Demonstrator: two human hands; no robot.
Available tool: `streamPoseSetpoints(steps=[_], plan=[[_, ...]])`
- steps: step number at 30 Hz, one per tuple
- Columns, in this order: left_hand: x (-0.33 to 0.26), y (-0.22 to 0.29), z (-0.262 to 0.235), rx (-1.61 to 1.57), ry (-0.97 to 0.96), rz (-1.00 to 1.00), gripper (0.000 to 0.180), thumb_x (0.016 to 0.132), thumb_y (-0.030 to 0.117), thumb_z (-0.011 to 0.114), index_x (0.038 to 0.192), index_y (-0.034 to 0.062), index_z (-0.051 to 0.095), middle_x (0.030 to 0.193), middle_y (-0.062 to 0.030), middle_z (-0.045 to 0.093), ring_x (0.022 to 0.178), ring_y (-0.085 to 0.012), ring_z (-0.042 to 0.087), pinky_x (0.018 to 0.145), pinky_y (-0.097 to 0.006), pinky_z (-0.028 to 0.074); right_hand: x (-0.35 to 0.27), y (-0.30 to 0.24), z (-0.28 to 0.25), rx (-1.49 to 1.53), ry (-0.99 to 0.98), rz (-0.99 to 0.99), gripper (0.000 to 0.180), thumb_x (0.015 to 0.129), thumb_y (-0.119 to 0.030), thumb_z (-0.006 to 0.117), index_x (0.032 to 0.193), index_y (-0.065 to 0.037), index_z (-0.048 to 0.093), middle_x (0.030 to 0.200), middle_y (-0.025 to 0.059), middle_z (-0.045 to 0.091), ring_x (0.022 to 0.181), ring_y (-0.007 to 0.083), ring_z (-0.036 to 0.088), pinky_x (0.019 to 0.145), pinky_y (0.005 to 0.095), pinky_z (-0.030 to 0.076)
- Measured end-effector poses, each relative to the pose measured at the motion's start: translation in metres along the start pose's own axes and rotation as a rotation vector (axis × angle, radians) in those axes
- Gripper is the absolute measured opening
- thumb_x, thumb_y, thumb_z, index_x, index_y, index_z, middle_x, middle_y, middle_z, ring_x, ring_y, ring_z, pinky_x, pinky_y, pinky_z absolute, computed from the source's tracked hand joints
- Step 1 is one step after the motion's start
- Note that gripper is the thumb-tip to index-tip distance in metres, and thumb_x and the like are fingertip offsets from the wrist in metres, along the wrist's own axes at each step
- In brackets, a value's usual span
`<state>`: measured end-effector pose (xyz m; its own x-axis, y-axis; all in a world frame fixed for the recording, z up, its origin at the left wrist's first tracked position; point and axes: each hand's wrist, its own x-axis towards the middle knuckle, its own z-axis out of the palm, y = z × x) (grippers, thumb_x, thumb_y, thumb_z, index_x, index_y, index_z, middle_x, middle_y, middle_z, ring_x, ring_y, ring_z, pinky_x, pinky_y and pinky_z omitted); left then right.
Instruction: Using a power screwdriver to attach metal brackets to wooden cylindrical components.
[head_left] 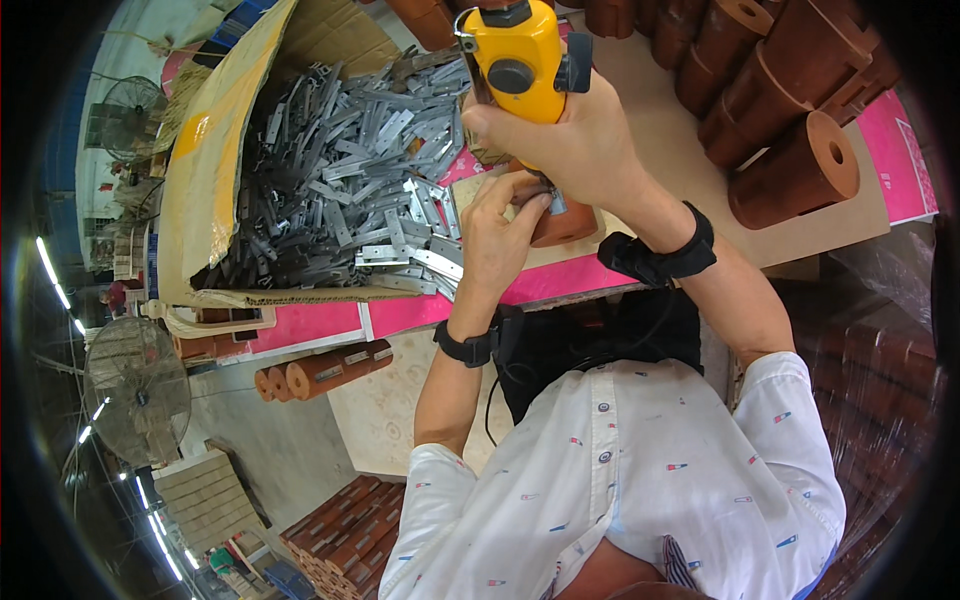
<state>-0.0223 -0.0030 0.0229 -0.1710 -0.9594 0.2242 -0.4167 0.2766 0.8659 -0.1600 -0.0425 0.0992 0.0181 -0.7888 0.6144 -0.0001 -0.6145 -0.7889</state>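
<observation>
My right hand (585, 125) is wrapped round a yellow and black power screwdriver (515, 60), held upright over the work. Beneath it lies a reddish-brown cylinder (570, 225), close to the table's near edge. My left hand (495, 230) is closed, thumb and fingers pinching at a small silver metal strip (557, 203) against the cylinder. The tool's tip comes down right beside those fingertips; exactly where it touches is hidden. To the left, a large cardboard box (205, 190) holds a heap of loose metal strips (345, 170). Black straps circle both my wrists.
Several brown cylinders (800, 175) stand or lie at the right of the brown board (650, 130). Pink sheeting (560, 280) covers the table edge. More cylinders (340, 368) lie below at left, near a stacked pile (345, 530). Two fans (137, 390) stand farther left.
</observation>
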Motion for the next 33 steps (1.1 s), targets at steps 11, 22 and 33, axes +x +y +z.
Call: streamPoseSetpoints(steps=[11, 22, 33], plan=[[0.01, 0.0, -0.006, 0.219, -0.31, 0.159, 0.093, 0.059, 0.026, 0.088, 0.135, -0.0003, 0.04, 0.136, -0.0219, 0.041, 0.126, -0.0372, 0.041, 0.105, -0.043, 0.034, -0.006, -0.003, 0.001, 0.014, -0.046, 0.057, 0.035, 0.076, -0.022, 0.079, 0.099, -0.004, 0.06, 0.08, 0.0056, 0.066, 0.07, 0.0159, 0.063, 0.066, 0.0283, 0.051], [0.014, -0.007, 0.0, 0.069, -0.35, 0.047, 0.102, 0.058, 0.033, 0.089, 0.139, 0.0051, 0.034, 0.132, -0.0219, 0.041, 0.123, -0.0412, 0.039, 0.104, -0.047, 0.033, -0.013, 0.001, -0.002, -0.055, -0.04, 0.025, 0.042, 0.076, -0.025, 0.081, 0.104, -0.004, 0.058, 0.084, 0.0061, 0.065, 0.071, 0.0175, 0.063, 0.067, 0.0287, 0.051], [0.012, -0.006, -0.003, 0.218, -0.323, 0.141, 0.105, 0.056, 0.031, 0.089, 0.139, 0.0009, 0.032, 0.136, -0.0222, 0.037, 0.128, -0.0405, 0.034, 0.109, -0.047, 0.03, -0.008, 0.006, -0.001, 0.146, -0.023, 0.136, 0.034, 0.076, -0.022, 0.08, 0.098, -0.003, 0.063, 0.08, 0.0045, 0.066, 0.07, 0.0131, 0.062, 0.066, 0.0271, 0.05]])
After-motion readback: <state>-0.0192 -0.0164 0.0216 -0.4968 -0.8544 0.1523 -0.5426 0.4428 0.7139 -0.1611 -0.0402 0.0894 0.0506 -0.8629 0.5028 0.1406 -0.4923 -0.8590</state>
